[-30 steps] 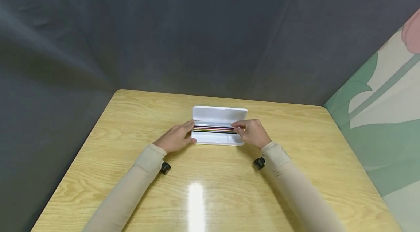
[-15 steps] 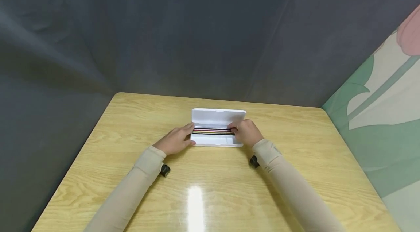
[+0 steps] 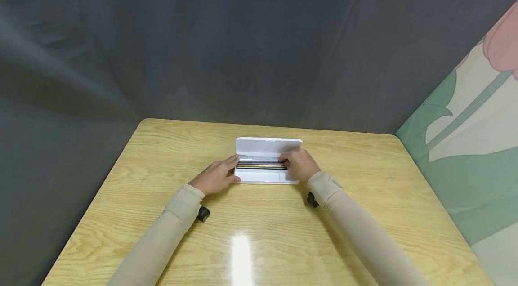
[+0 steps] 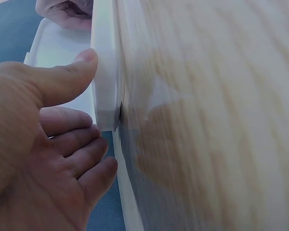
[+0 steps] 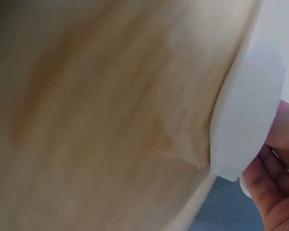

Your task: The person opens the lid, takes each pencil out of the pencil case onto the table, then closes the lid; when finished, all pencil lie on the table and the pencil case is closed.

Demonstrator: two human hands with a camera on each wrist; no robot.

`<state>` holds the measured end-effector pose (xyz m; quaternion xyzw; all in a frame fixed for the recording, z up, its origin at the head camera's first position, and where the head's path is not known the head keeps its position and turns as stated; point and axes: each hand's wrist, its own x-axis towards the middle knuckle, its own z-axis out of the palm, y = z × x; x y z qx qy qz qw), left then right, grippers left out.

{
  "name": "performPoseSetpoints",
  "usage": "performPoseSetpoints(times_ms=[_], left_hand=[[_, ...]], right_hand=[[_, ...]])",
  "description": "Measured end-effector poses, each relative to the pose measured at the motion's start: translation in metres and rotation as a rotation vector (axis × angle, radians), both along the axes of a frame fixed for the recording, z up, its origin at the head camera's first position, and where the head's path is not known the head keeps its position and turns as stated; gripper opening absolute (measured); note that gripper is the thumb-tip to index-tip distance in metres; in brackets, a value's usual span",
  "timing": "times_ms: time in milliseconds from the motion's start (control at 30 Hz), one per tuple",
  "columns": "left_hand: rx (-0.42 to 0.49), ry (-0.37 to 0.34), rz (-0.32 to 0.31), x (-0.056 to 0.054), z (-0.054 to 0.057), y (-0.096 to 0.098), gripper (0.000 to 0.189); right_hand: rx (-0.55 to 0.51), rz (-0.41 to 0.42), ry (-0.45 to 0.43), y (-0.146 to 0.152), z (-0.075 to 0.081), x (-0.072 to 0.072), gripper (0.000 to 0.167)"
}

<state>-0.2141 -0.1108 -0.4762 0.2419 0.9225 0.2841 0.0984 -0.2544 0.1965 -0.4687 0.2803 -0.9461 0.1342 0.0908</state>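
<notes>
A white pencil case (image 3: 259, 176) lies with its lid (image 3: 267, 146) raised at the back. Several thin, dark and bright-coloured pencils (image 3: 261, 167) lie lengthwise inside it. My left hand (image 3: 215, 176) steadies the case's left end. In the left wrist view the thumb (image 4: 70, 79) rests on the front wall and the loosely extended fingers (image 4: 82, 149) touch the end. My right hand (image 3: 301, 164) reaches in at the right end, its curled fingers and thumb at the pencils' ends, which they hide. In the right wrist view these fingers (image 5: 265, 185) show behind the case wall (image 5: 248, 110).
The case stands toward the back of a wood-grain table (image 3: 259, 214). A dark curtain (image 3: 251, 43) hangs behind it and on the left; a flower-patterned cloth (image 3: 477, 155) hangs at the right. Both wrists wear small black devices (image 3: 203, 214).
My right hand has moved left and lower into the case, over the pencils' right ends. My left hand has stayed at the case's left end. The whole scene sits slightly lower in the view.
</notes>
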Motion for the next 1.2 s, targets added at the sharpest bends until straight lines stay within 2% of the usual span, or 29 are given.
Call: performPoseSetpoints(times_ms=[167,300,400,500,633,733,800,933,1100,1200], left_hand=[[0.012,-0.018,0.005,0.001,0.003,0.003,0.078],[0.023,-0.024,0.012,0.001,0.002,0.004,0.079],[0.026,-0.023,0.013,0.001,0.002,0.005,0.079],[0.026,-0.020,0.009,0.002,0.003,0.006,0.078],[0.009,-0.008,0.010,0.004,0.005,0.005,0.077],[0.005,0.002,-0.002,0.005,0.007,0.004,0.076],[0.008,0.000,-0.014,0.006,0.008,0.004,0.075],[-0.004,-0.015,-0.030,0.007,0.009,0.002,0.073],[-0.017,-0.018,-0.028,0.008,0.010,0.000,0.072],[-0.008,-0.020,-0.029,0.008,0.011,0.001,0.072]], right_hand=[[-0.104,-0.077,-0.067,0.006,0.002,0.008,0.019],[-0.173,-0.103,-0.060,0.012,0.004,0.018,0.017],[-0.257,-0.128,-0.095,0.017,0.011,0.029,0.017],[-0.403,-0.153,-0.194,0.021,0.024,0.043,0.016],[-0.681,-0.162,-0.292,0.029,0.044,0.059,0.015],[-0.854,-0.188,-0.293,0.040,0.054,0.065,0.020],[-0.915,-0.236,-0.279,0.049,0.057,0.067,0.024],[-0.899,-0.386,-0.257,0.066,0.051,0.067,0.027],[-0.774,-0.559,-0.234,0.079,0.030,0.066,0.023],[-0.664,-0.605,-0.214,0.084,0.015,0.066,0.021]])
